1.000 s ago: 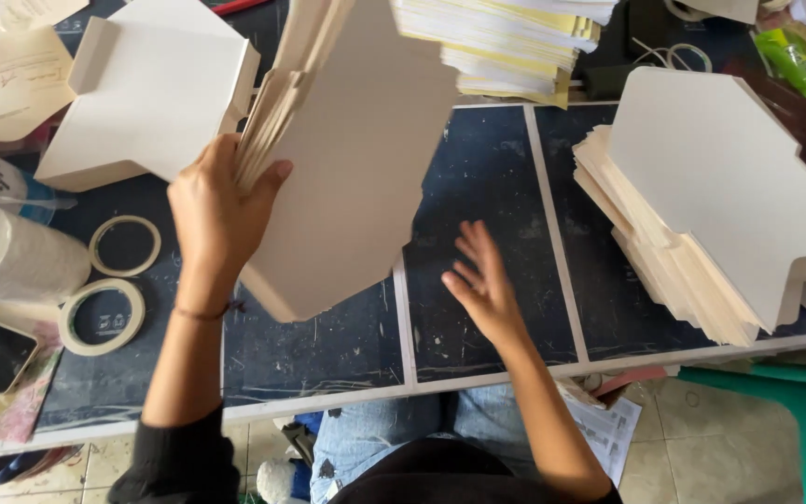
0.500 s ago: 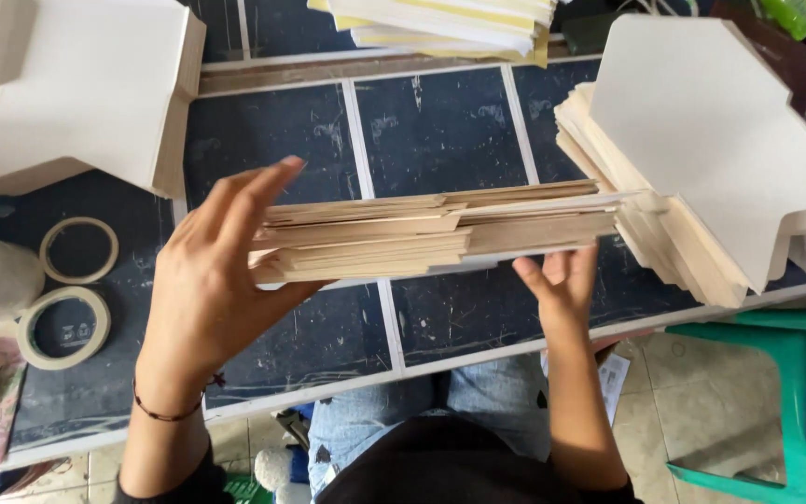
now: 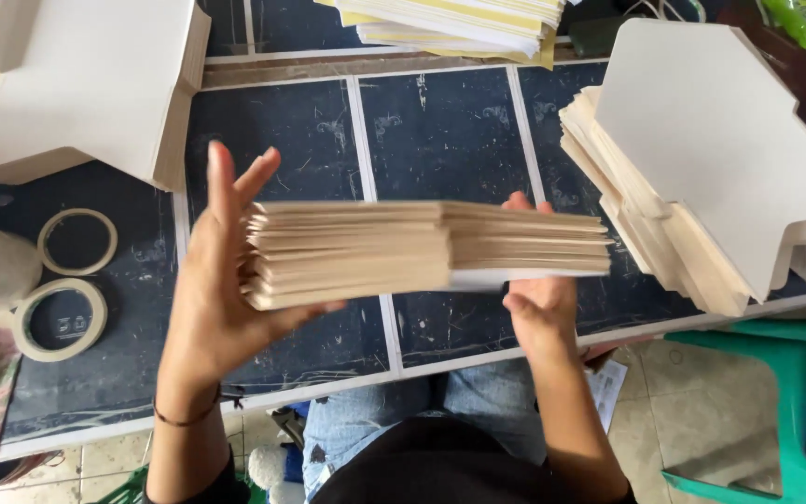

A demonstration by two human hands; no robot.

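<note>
Card stack [image 3: 422, 252]: thick bundle of cream die-cut sheets, edges toward the viewer, held level above the dark table [image 3: 450, 140]. Left hand [image 3: 221, 280] grips one end, fingers spread; right hand [image 3: 538, 303] supports the other end from below.

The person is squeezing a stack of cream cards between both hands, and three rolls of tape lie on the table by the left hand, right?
Not quite: the head view shows two tape rolls, not three. Both the left hand and right hand do press the card stack.
</note>
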